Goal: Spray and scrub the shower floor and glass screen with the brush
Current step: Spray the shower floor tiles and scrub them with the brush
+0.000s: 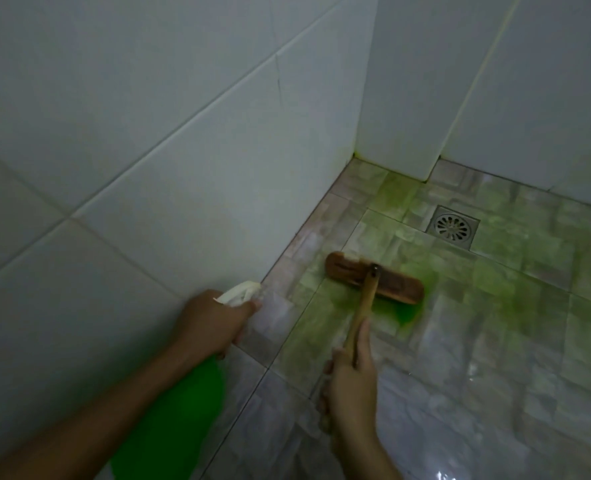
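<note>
There was one long-handled wooden scrubbing brush at the centre of the frame, one green plastic spray bottle with a white trigger head at lower left, one square metal floor drain at right, and two bare hands, left hand and right hand.

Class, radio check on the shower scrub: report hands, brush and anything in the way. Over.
Left hand grips green spray bottle. Right hand grips brush handle, head down on green-sprayed floor. Drain just beyond brush; path clear.
</note>
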